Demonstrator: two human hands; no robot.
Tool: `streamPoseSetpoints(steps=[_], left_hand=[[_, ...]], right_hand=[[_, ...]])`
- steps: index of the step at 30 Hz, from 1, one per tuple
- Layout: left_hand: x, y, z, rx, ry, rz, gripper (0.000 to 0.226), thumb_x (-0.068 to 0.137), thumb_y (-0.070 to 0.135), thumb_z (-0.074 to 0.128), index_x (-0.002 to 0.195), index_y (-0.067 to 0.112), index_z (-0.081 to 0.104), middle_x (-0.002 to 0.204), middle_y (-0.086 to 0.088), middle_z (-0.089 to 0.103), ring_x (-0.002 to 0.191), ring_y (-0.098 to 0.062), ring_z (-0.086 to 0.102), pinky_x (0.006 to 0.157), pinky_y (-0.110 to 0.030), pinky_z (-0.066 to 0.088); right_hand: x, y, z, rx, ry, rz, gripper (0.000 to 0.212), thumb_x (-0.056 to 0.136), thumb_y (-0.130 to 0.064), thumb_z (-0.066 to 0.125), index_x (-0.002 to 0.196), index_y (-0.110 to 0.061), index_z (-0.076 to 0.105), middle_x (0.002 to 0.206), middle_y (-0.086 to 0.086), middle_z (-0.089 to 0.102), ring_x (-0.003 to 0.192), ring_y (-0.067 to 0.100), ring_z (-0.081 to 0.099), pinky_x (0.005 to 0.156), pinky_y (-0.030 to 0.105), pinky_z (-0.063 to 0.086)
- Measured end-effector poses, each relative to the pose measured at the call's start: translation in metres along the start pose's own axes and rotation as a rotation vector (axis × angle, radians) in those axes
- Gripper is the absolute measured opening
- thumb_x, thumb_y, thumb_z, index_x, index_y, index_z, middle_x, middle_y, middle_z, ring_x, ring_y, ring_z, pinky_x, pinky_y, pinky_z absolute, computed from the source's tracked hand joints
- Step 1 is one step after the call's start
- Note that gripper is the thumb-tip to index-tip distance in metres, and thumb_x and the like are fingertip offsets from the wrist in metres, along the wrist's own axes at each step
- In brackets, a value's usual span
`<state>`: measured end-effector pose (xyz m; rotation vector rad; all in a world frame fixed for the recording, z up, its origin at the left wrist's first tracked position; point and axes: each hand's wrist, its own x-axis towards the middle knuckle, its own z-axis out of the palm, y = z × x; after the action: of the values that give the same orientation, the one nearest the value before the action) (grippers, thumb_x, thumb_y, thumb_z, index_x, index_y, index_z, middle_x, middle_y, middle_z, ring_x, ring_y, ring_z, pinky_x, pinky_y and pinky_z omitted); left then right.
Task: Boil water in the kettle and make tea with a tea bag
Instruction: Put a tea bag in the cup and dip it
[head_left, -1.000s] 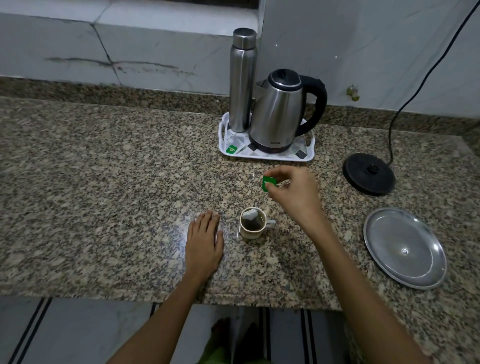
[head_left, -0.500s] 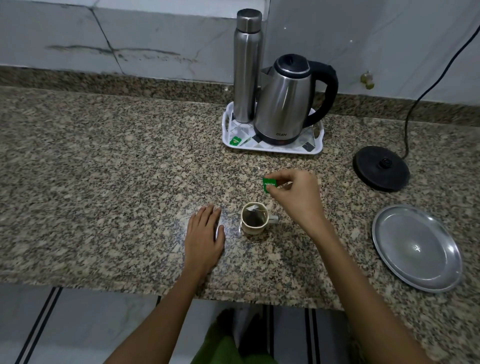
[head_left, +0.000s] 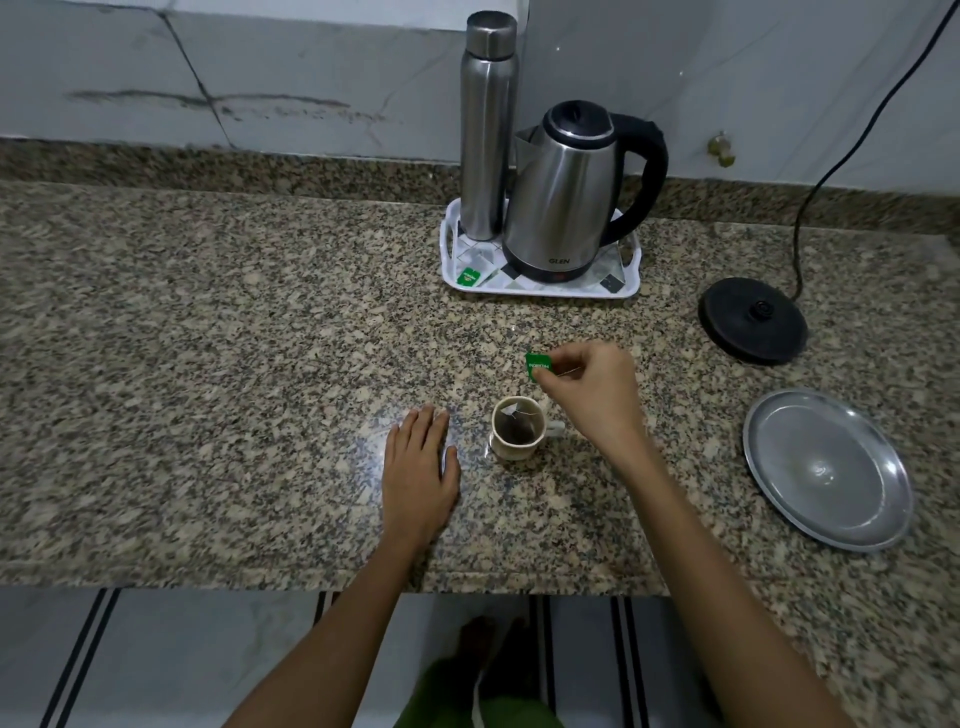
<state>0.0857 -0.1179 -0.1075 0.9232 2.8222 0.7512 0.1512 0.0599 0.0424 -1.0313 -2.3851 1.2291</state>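
A small cream cup (head_left: 519, 449) stands on the granite counter with dark tea and a tea bag (head_left: 514, 420) in it. My right hand (head_left: 592, 395) hovers just above and behind the cup and pinches the bag's green tag (head_left: 537, 367), with the string running down into the cup. My left hand (head_left: 418, 475) lies flat on the counter just left of the cup, not touching it. A steel kettle (head_left: 563, 197) with a black handle stands on a white tray (head_left: 540, 290) at the back.
A tall steel bottle (head_left: 488, 124) and a spare tea bag (head_left: 470, 275) share the tray. The kettle's black base (head_left: 753, 319) with its cord sits at the right, a round steel plate (head_left: 826, 467) in front of it. The counter's front edge runs below my wrists.
My right hand holds the tag in nearly the same spot above the cup. My left hand has stayed flat. The view has shifted slightly.
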Motion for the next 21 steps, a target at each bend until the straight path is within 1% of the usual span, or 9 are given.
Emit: streamPoseSetpoints(steps=[3,6,8,10,13,17,21], left_hand=[[-0.001,-0.001,0.002,0.003,-0.002,-0.005,0.048,0.099,0.029,0.038,0.145,0.016,0.035,0.154,-0.003,0.030,0.143,-0.019,0.020,0.120,-0.036,0.006],[-0.001,-0.003,0.004,0.001,0.020,0.003,0.048,0.099,0.028,0.038,0.145,0.015,0.035,0.154,-0.004,0.031,0.143,-0.020,0.021,0.119,-0.034,0.003],[-0.001,-0.004,0.004,-0.002,0.025,0.015,0.048,0.099,0.028,0.037,0.145,0.015,0.035,0.154,-0.005,0.031,0.143,-0.020,0.021,0.119,-0.034,0.003],[-0.001,-0.004,0.004,-0.002,0.028,0.022,0.048,0.099,0.029,0.036,0.145,0.015,0.034,0.154,-0.005,0.030,0.143,-0.020,0.020,0.119,-0.035,0.002],[-0.001,-0.005,0.006,-0.001,0.029,0.020,0.048,0.099,0.029,0.035,0.145,0.015,0.035,0.154,-0.004,0.030,0.143,-0.019,0.020,0.119,-0.034,0.002],[-0.002,-0.006,0.008,0.000,0.040,0.024,0.048,0.099,0.029,0.035,0.145,0.015,0.035,0.154,-0.004,0.030,0.143,-0.019,0.021,0.119,-0.034,0.002],[-0.002,-0.006,0.008,0.002,0.040,0.028,0.047,0.099,0.029,0.035,0.145,0.015,0.036,0.154,-0.004,0.030,0.143,-0.020,0.021,0.119,-0.035,0.003]], right_hand=[[-0.003,0.002,0.004,-0.007,0.019,0.021,0.019,0.084,-0.013,0.071,0.103,-0.009,0.069,0.084,-0.009,0.062,0.071,0.000,0.061,0.054,0.004,0.047],[-0.006,0.002,0.008,-0.032,0.044,-0.006,0.019,0.083,-0.013,0.072,0.102,-0.009,0.070,0.091,-0.001,0.068,0.073,0.001,0.062,0.058,0.009,0.050],[-0.007,0.001,0.010,-0.036,0.066,-0.024,0.020,0.082,-0.013,0.073,0.102,-0.009,0.071,0.092,0.001,0.069,0.073,0.003,0.062,0.062,0.011,0.051],[-0.008,0.001,0.010,-0.034,0.082,-0.028,0.021,0.082,-0.013,0.074,0.102,-0.009,0.072,0.090,0.000,0.070,0.072,0.002,0.062,0.063,0.010,0.051],[-0.011,0.001,0.009,-0.020,0.087,-0.029,0.020,0.081,-0.012,0.074,0.101,-0.009,0.072,0.083,-0.004,0.067,0.070,-0.003,0.060,0.055,0.004,0.046],[-0.014,-0.003,0.007,-0.002,0.094,-0.057,0.019,0.081,-0.012,0.075,0.099,-0.010,0.072,0.086,-0.003,0.068,0.072,-0.002,0.061,0.060,0.008,0.049],[-0.017,-0.008,0.005,-0.013,0.103,-0.098,0.018,0.080,-0.012,0.076,0.097,-0.010,0.073,0.079,-0.008,0.066,0.069,-0.004,0.061,0.058,0.003,0.047]])
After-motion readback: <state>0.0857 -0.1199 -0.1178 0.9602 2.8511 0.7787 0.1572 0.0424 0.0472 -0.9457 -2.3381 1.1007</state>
